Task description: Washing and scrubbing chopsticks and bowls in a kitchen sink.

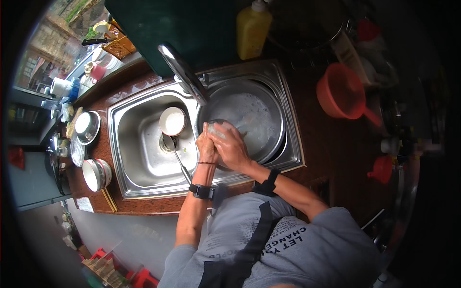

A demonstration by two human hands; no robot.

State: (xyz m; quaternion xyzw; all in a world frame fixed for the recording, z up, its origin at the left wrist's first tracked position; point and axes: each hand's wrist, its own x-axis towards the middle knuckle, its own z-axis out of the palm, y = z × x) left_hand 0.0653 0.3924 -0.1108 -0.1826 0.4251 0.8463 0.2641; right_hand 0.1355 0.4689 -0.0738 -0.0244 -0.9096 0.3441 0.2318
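My left hand (207, 145) and my right hand (232, 147) are pressed together over the left rim of a large metal basin (277, 136). Between them is a small wet item (218, 131), pale with a dark edge; the fingers cover most of it, so its kind is unclear. Cloudy, soapy water (252, 115) fills the basin, which sits in the right sink bowl. In the left sink bowl (137, 122), a white bowl (173, 121) lies beside a long-handled metal utensil (179, 158), whose head rests at the drain (166, 144).
A chrome faucet (183, 73) arches over the divider. Stacked bowls (95, 174), a metal bowl (87, 126) and chopsticks (109, 200) sit on the left counter. At the right is a red dipper (340, 91); behind stands a yellow pump bottle (253, 32).
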